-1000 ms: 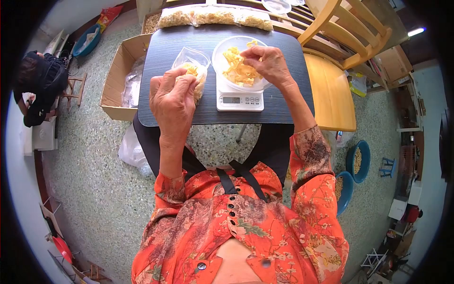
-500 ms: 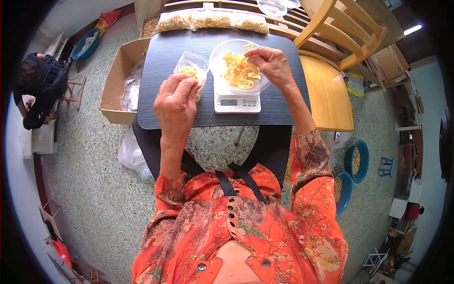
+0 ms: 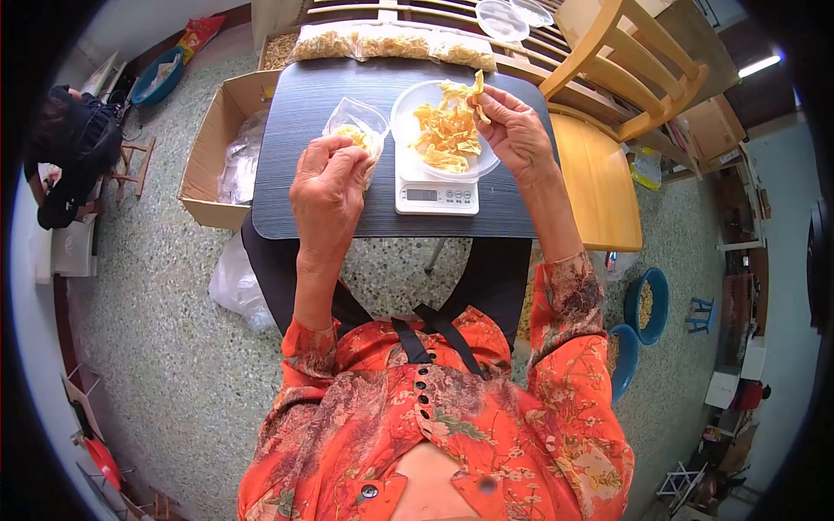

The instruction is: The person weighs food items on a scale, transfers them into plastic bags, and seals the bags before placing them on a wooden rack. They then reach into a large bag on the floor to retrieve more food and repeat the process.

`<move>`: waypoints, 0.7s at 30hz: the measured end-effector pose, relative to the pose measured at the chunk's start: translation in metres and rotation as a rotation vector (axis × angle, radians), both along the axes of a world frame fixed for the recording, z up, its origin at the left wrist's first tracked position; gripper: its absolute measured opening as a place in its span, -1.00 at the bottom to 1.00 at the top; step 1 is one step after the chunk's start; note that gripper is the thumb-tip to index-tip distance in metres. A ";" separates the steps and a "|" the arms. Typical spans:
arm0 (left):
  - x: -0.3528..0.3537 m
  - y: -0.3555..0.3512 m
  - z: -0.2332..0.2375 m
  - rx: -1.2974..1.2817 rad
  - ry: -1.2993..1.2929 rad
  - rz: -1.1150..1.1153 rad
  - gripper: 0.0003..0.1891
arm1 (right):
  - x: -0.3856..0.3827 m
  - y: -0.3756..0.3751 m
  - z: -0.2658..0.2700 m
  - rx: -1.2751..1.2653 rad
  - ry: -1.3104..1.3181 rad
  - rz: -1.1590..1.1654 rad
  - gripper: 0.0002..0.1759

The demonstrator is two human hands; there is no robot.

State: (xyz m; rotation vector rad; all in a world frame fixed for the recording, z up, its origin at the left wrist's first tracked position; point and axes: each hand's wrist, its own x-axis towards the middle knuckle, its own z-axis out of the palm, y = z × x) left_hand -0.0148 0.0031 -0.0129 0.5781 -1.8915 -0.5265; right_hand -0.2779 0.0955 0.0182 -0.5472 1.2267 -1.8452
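Our right grip (image 3: 519, 130) pinches yellow strip (image 3: 477, 87) over bowl (image 3: 400, 119); light pinch best, strip looks brittle. Our left grip (image 3: 328, 178) closed on bag (image 3: 362, 115), left of bowl; keep mouth wide. Bowl on scale (image 3: 436, 200) toward counter's (image 3: 285, 165) near edge: avoid leaning on it.

The scale (image 3: 437, 196) stands on the tabletop (image 3: 287, 169), with the bowl (image 3: 407, 106) on it and strips (image 3: 443, 130) in the bowl. Left of the scale is the bag (image 3: 358, 113); farther left, the box (image 3: 208, 213) on the floor. Behind the scale lie packets (image 3: 391, 45). Right of it stands the chair (image 3: 595, 191); right and before it, on the floor, two tubs (image 3: 660, 300).
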 end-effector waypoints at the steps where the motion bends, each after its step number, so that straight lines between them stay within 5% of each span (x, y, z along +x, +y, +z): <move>1: 0.000 -0.001 -0.001 0.003 0.013 -0.015 -0.85 | 0.008 -0.001 0.008 -0.017 0.023 0.020 -0.74; 3: 0.000 -0.001 -0.001 0.009 0.021 -0.029 -0.85 | 0.024 -0.008 0.013 -0.031 0.041 0.048 -0.76; 9: -0.002 0.003 -0.004 0.034 0.053 -0.063 -0.84 | 0.083 -0.041 0.018 0.109 1.062 0.038 -0.86; 15: 0.000 0.003 -0.008 0.059 0.076 -0.042 -0.85 | 0.115 -0.062 0.001 0.034 1.417 -0.025 -0.87; 21: 0.004 0.001 -0.009 0.080 0.132 -0.053 -0.87 | 0.100 -0.060 -0.007 -0.139 1.583 0.302 -0.87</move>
